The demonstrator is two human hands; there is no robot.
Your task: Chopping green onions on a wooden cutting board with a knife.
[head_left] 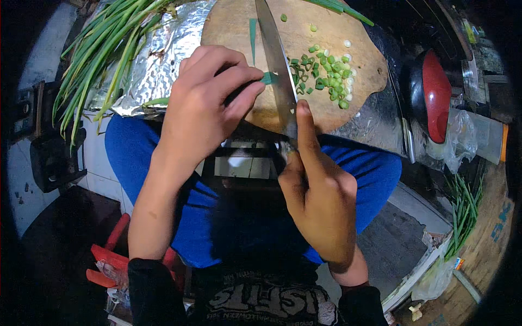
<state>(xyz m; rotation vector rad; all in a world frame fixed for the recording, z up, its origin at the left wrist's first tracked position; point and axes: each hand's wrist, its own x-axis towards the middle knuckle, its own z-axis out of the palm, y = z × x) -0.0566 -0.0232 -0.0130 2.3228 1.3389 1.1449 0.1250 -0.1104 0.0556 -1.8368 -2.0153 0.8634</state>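
My left hand (209, 95) is closed on a green onion, whose cut green end (268, 78) sticks out past the fingertips against the blade. A large kitchen knife (276, 54) is gripped in my right hand (321, 195), the index finger stretched along the blade and the tip pointing away from me. Both hands are over the near part of a round wooden cutting board (234, 27). Right of the blade lies a pile of chopped green onion (336, 76), dark green pieces nearest the knife, pale ones farther right. A loose green strip (253, 41) lies left of the blade.
A bunch of whole green onions (117, 46) lies on crumpled foil (176, 43) at the left. Right of the board are a red and black object (436, 95) and a clear plastic bag (462, 138). More green onions (465, 214) stand lower right. Red plastic (109, 258) shows lower left.
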